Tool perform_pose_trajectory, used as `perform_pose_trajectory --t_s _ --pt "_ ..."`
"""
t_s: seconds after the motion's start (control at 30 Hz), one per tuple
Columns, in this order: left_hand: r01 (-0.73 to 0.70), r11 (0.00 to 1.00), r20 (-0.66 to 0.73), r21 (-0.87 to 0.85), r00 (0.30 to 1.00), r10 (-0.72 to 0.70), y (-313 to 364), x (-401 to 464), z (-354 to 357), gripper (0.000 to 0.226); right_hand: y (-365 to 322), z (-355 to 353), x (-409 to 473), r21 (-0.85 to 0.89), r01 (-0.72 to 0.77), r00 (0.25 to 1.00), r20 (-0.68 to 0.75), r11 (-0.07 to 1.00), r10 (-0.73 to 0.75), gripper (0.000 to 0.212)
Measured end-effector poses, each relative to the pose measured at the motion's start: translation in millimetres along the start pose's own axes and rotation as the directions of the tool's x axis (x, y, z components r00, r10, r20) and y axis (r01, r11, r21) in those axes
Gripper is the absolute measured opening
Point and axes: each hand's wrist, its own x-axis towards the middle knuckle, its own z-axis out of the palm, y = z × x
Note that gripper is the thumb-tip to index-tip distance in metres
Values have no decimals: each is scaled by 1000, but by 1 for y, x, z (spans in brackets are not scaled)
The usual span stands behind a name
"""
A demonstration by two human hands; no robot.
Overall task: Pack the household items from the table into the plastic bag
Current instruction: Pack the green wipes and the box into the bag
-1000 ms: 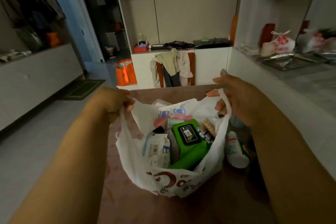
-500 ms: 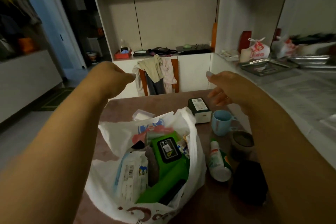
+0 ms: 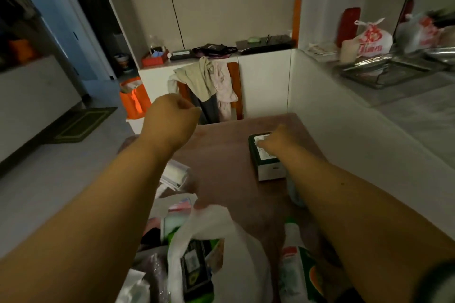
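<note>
- The right hand (image 3: pixel 275 141) reaches across the table (image 3: pixel 221 155) and lies on top of the small box (image 3: pixel 266 165), fingers curled down over its far end. It looks like a grasp being taken, though I cannot tell whether the fingers have closed on it.
- The box stands well beyond the plastic bag (image 3: pixel 221 248), which explains the long reach; it is probably the next item to be packed.
- The left hand (image 3: pixel 170 118) hovers above the table's far left, fingers loosely curled, holding nothing. It seems merely out of the way.
- The bag slumps at the near edge with its mouth open, a green packet (image 3: pixel 197 268) and other items already inside.
- A white bottle (image 3: pixel 295 261) lies on the table just right of the bag, not yet packed.
- Compared with half a second ago, the right hand has dropped from the air onto the box; a second ago both hands gripped the bag's handles, now released.
</note>
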Motion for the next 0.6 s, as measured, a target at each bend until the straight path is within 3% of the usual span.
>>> perform_pose_trajectory --t_s 0.13,0.23,0.3,0.47,0.6 --pt "30 998 -12 -49 999 -31 -15 11 16 18 17 50 35 -120 -131 987 73 984 140 98" --pt "46 996 7 -75 999 -46 -27 13 22 19 35 76 43 -324 -143 989 -26 935 143 102" --pt "68 993 42 -101 997 -64 -33 12 23 20 37 81 43 -351 -117 992 -74 929 97 102" --pt "169 962 97 -216 984 -151 -33 5 4 23 -3 44 13 133 -185 982 50 974 180 93" --pt "322 883 218 -343 941 -258 -17 -11 -21 28 -48 -10 -45 408 -54 998 42 911 41 80"
